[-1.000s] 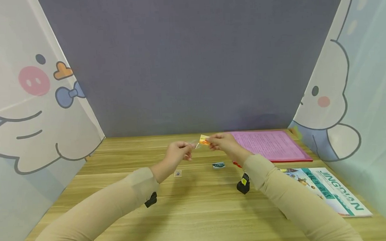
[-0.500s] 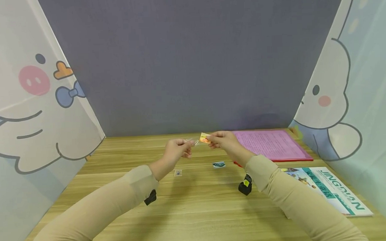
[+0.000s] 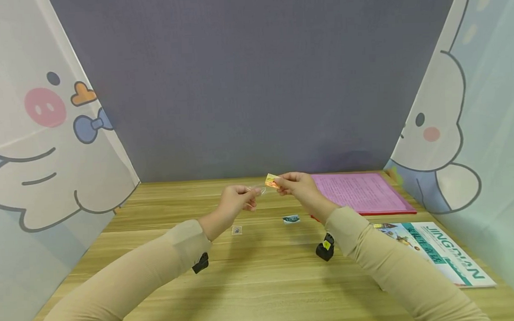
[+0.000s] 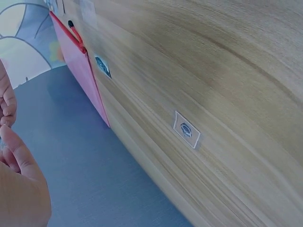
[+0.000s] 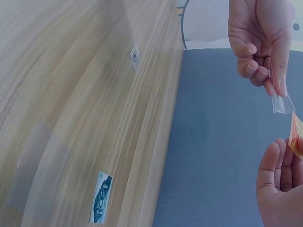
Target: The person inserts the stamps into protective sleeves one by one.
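My left hand (image 3: 238,199) pinches a small clear plastic sleeve (image 5: 282,105) between thumb and fingers, its mouth end facing right. Across from it, my right hand (image 3: 298,185) pinches an orange-and-yellow postage stamp (image 3: 271,181) by one side. Stamp and sleeve are very close together in the right wrist view; whether they touch I cannot tell. Both hands are raised above the far part of the wooden table. On the table below lie a teal stamp (image 3: 291,219) and a pale stamp with a dark round motif (image 3: 237,230). The left wrist view hides what the left hand holds.
A flat clear sheet (image 5: 33,165) lies on the table near the teal stamp. Back right is a red-edged folder with a pink printed page (image 3: 362,193), with a red dark-tipped item (image 4: 75,34) beside it. A magazine (image 3: 439,255) lies at the right.
My right hand has risen slightly with the orange stamp. The sleeve in my left hand has shifted a little in angle. The stamps on the table have stayed put.
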A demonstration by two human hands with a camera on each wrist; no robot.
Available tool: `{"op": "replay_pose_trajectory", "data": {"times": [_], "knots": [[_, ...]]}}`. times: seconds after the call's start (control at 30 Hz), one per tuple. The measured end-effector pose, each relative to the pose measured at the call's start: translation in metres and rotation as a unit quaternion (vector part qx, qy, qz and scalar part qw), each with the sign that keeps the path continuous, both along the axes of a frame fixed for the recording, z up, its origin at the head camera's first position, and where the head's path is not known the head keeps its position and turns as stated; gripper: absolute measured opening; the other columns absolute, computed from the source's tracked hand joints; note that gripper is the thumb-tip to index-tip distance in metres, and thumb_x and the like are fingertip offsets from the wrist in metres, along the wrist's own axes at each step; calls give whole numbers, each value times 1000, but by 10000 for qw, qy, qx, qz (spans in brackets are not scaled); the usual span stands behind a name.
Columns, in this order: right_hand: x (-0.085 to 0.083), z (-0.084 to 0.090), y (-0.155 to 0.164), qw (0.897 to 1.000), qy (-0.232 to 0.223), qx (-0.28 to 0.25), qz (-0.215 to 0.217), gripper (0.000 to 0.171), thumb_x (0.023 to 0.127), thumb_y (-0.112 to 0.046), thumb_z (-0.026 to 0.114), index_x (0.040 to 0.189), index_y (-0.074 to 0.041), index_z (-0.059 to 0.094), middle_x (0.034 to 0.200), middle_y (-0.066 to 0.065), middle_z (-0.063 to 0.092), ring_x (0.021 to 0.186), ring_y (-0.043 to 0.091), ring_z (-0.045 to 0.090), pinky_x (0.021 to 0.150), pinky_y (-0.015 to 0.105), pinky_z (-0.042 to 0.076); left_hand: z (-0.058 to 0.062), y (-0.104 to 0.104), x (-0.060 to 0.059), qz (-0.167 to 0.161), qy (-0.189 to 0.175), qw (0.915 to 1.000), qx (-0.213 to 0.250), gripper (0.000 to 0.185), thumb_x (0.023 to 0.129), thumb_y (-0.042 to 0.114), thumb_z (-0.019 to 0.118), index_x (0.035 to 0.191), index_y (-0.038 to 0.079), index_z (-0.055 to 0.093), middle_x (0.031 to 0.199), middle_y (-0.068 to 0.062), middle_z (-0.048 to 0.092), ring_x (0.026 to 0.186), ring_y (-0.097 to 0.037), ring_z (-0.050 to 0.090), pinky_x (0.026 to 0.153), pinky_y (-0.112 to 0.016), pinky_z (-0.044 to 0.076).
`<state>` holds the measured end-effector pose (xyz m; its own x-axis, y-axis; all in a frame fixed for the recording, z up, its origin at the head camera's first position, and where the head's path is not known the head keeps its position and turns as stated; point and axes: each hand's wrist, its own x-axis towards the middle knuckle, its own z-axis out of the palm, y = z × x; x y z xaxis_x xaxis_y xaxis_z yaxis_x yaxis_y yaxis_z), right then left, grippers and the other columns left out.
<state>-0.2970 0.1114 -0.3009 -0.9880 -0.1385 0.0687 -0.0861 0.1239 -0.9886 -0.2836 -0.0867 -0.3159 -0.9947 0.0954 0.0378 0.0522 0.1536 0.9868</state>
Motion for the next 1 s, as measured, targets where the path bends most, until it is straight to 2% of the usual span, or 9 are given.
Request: {"op": "replay_pose_trajectory", "data": {"times": [0.17,0.53,0.67,0.77,1.0], "knots": [[1,-1,-1,10000,2,38,-25,32,94,-23,66,112,3,63,92,1,66,80,14,65,83,27,57,-1,1,0,33,-51,10000,39,23,91,18,70,90,-5,69,70,-3,61,61,-11,61,60,-26,60],[1,-4,-2,9999,140,-14,59,33,95,-22,65,113,5,63,90,0,66,85,19,65,83,28,58,2,2,2,66,-337,9990,281,26,90,18,71,95,-8,69,66,-3,59,58,-11,60,63,-28,61],[0,-5,-1,9994,319,44,114,33,95,-23,65,113,5,63,92,1,67,89,22,65,83,28,58,-1,2,0,111,-322,9990,278,24,90,17,71,92,-7,69,66,-3,58,58,-11,60,65,-32,62],[0,-6,-1,9991,403,73,121,32,95,-21,64,114,5,63,94,3,68,88,20,65,86,31,57,0,3,0,123,-333,9990,275,21,90,17,71,86,-3,69,65,-3,57,57,-12,60,65,-32,62],[0,-9,0,9992,385,20,78,29,94,-18,65,112,6,63,92,1,67,85,18,65,83,28,58,-3,4,-2,174,-362,9988,275,21,90,17,71,80,-1,68,64,-3,57,56,-12,60,61,-28,61]]}}
